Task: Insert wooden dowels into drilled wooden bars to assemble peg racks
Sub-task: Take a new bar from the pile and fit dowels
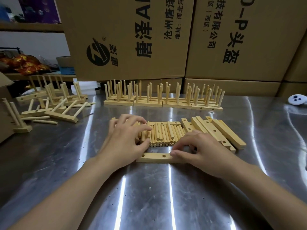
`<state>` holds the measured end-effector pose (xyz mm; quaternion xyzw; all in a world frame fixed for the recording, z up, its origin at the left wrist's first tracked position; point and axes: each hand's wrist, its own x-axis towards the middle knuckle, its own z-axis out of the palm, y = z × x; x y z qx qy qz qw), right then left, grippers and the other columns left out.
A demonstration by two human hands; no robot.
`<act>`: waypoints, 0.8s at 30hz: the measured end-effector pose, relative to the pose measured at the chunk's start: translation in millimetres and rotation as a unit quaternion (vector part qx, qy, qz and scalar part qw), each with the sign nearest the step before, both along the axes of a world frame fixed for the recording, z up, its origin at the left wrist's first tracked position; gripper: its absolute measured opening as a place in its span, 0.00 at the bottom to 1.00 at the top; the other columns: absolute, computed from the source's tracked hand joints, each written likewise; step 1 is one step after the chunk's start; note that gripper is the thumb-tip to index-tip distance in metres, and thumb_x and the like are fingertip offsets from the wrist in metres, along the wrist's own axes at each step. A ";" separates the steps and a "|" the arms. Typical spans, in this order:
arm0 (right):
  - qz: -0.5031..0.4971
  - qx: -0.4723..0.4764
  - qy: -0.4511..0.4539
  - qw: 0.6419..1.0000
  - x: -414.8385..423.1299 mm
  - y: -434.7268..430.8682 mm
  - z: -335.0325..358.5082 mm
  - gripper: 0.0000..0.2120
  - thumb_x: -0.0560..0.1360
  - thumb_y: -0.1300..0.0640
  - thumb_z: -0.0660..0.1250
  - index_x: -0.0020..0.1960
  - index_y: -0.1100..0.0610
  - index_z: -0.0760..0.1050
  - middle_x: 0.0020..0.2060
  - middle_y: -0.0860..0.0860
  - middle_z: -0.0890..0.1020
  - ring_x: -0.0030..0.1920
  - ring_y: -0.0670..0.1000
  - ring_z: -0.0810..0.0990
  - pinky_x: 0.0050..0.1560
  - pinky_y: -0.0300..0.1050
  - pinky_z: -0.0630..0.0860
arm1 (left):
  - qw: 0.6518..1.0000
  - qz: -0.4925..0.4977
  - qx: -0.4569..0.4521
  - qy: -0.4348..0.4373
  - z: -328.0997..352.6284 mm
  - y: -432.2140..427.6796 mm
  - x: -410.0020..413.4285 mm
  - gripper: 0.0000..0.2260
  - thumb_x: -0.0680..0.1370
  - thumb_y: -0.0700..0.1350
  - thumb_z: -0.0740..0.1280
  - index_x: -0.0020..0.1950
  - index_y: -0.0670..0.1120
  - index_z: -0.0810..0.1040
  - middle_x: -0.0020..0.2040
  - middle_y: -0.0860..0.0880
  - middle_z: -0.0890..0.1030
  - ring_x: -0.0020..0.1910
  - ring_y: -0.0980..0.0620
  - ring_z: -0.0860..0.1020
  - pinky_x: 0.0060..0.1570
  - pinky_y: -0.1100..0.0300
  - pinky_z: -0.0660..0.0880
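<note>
A drilled wooden bar [154, 157] lies flat on the steel table, two holes showing on its top face. My right hand [196, 146] covers the bar's right end, thumb and fingers curled round it. A pile of loose dowels [164, 134] lies just behind the bar. My left hand [127, 135] rests on the left side of that pile, fingers curled over several dowels. More drilled bars [214, 130] are stacked to the right of the pile.
Finished peg racks [164, 97] stand in a row at the back. More racks and loose dowels [49, 105] lie jumbled at left. Large cardboard boxes [132, 39] wall off the rear. A small white object [297, 99] sits far right.
</note>
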<state>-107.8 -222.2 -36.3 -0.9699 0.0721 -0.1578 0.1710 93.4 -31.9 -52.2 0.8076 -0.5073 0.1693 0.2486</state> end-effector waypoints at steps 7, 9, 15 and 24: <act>-0.018 -0.011 -0.016 1.000 -0.1 0.9 1.2 0.27 0.76 0.25 0.56 0.54 0.41 0.85 0.43 0.35 0.80 0.52 0.36 0.74 0.47 0.38 0.69 | 1.000 -0.003 0.028 0.002 -2.7 -0.4 5.7 0.19 0.79 0.64 0.67 0.69 0.65 0.80 0.72 0.68 0.72 0.74 0.59 0.61 0.69 0.53 0.52; -0.022 -0.016 -0.031 0.999 -0.2 0.8 1.7 0.22 0.78 0.28 0.58 0.52 0.41 0.85 0.41 0.35 0.79 0.52 0.37 0.74 0.46 0.38 0.69 | 0.999 -0.019 0.027 -0.003 -1.7 1.1 6.1 0.20 0.77 0.66 0.67 0.67 0.65 0.82 0.69 0.69 0.73 0.73 0.60 0.62 0.68 0.55 0.51; -0.024 -0.019 -0.087 0.996 -1.5 1.4 4.7 0.18 0.80 0.33 0.60 0.55 0.40 0.84 0.44 0.36 0.80 0.51 0.39 0.76 0.46 0.40 0.70 | 0.994 -0.065 -0.091 -0.013 10.9 2.2 -13.2 0.11 0.81 0.57 0.69 0.61 0.59 0.85 0.59 0.65 0.82 0.63 0.60 0.75 0.64 0.53 0.66; 0.030 0.115 -0.265 0.957 0.4 18.3 13.2 0.15 0.77 0.49 0.76 0.63 0.50 0.84 0.44 0.41 0.87 0.46 0.49 0.86 0.42 0.37 0.79 | 0.743 -0.147 -0.369 0.539 37.2 -4.2 -54.7 0.11 0.85 0.48 0.65 0.60 0.48 0.86 0.57 0.48 0.88 0.58 0.52 0.86 0.53 0.56 0.77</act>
